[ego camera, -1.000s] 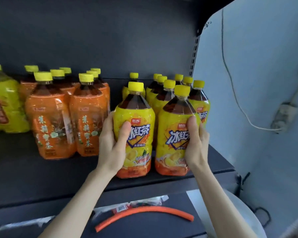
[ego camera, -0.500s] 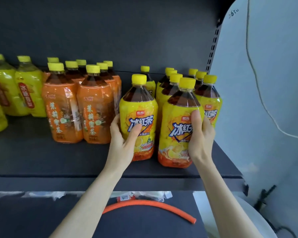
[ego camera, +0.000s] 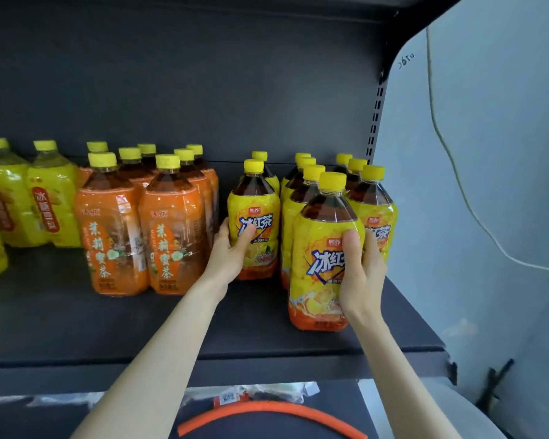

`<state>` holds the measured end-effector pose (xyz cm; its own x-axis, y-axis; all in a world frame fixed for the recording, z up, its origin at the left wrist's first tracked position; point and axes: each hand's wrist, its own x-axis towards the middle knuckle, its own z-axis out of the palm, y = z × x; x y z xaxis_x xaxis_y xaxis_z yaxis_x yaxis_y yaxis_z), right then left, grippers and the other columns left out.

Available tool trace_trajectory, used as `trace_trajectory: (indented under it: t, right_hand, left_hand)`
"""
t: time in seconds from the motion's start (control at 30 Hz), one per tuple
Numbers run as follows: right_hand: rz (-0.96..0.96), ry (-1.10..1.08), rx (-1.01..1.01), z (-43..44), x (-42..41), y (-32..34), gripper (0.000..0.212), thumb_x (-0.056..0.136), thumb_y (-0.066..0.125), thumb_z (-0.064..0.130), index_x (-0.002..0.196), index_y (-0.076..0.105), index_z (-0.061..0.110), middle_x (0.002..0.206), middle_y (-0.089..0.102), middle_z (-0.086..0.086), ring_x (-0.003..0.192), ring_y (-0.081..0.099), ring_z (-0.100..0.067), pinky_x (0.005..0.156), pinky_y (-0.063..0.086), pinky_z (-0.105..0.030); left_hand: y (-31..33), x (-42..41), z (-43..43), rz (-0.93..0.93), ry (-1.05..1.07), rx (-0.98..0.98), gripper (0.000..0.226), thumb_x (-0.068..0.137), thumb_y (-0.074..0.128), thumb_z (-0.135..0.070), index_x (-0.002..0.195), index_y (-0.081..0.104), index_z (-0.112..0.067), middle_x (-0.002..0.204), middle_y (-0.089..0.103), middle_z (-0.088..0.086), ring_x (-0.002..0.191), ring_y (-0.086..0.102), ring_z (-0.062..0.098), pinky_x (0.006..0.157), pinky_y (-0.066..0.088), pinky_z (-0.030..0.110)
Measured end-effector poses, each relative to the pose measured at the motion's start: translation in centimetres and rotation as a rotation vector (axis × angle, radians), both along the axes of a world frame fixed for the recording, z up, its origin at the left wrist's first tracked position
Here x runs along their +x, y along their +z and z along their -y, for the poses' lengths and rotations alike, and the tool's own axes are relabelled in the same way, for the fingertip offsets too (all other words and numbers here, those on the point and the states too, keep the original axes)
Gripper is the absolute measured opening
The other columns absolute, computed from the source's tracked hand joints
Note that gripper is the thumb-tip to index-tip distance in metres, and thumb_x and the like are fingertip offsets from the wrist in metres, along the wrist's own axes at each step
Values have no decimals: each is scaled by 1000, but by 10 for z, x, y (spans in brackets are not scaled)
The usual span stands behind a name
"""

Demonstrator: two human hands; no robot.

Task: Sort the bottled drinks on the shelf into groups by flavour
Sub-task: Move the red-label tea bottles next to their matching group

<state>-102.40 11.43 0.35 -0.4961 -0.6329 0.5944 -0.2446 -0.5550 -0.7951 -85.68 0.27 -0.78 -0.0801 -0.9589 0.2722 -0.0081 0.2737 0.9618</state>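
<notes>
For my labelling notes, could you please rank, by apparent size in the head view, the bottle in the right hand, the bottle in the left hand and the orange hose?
1. Right-hand bottle, partly from nearness.
2. Orange hose, long but thin.
3. Left-hand bottle.

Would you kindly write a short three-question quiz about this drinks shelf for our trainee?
1. True or false: the left hand grips an orange-label bottle.
2. What does the right hand hold? A) a front yellow-label bottle B) the orange hose C) a bottle cap
3. Fill in: the orange-label bottles stand to the ____ of the iced-tea group.

Key
1. False: it grips a yellow-label iced-tea bottle.
2. A
3. left
</notes>
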Motion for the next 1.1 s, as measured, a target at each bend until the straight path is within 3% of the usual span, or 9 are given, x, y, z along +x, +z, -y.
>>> trace_trajectory:
  t: [0.13,0.23,0.43,0.6,0.7,0.8,0.93,1.03,1.1]
  right_hand:
    - [21,9,-9,1,3,0,33,82,47,61,95,59,33,97,69,2,92,68,-15,79,57,-38]
    - [16,-2,-10,2,4,-1,34,81,46,61,95,59,33,96,70,5,91,68,-12,77,56,-33]
    - [16,-18,-10,5,2,-3,31,82,47,61,92,59,34,94,70,5,90,68,-15,78,57,-39]
    - [22,-9,-13,5,3,-3,40,81,46,62,98,59,28,97,70,3,90,69,-12,74,56,-29]
    - [37,-24,-16,4,4,-3,47,78,46,64,102,56,25,100,68,2,91,68,-9,73,55,-25]
    - [67,-33,-16,1,7,-5,42,74,48,66,101,49,34,102,64,4,92,66,-8,75,55,-26]
    - [48,-34,-22,0,23,-3,44,75,39,66,98,47,29,92,59,10,77,58,9,68,45,-11]
    - [4,-30,-3,4,45,-6,44,79,37,66,101,44,29,92,60,11,78,56,8,72,44,-15]
    - [-22,-6,24,7,59,-10,34,82,36,66,98,42,36,97,61,10,89,60,-1,80,49,-28]
  left_hand:
    - [7,-5,13,12,-7,10,56,93,52,-39,143,35,-22,133,53,1,118,53,18,93,45,32]
    - [7,-10,20,10,10,18,57,94,51,-39,145,32,-21,134,52,3,119,51,19,93,43,31]
    - [6,-15,28,27,34,-15,58,95,48,-39,146,29,-19,136,50,4,116,50,17,91,41,29]
    - [5,-17,32,53,57,0,61,95,48,-40,147,26,-18,139,48,6,124,48,23,93,40,30]
    - [11,-14,23,103,75,10,57,95,49,-39,144,32,-16,139,48,7,124,48,24,96,41,33]
    - [12,-10,-9,102,118,-71,49,97,46,-35,142,37,-15,137,48,2,126,46,19,93,37,24]
    - [4,-5,-61,-96,76,-237,35,100,34,-34,125,53,-20,121,58,-9,117,52,5,98,40,19]
    - [3,-6,-87,-208,-50,-260,38,99,27,-39,126,49,-24,115,62,-11,106,58,-4,86,47,15]
    - [3,-8,-94,-218,-84,-260,46,96,30,-49,134,40,-24,117,60,-11,104,60,-3,81,50,15]
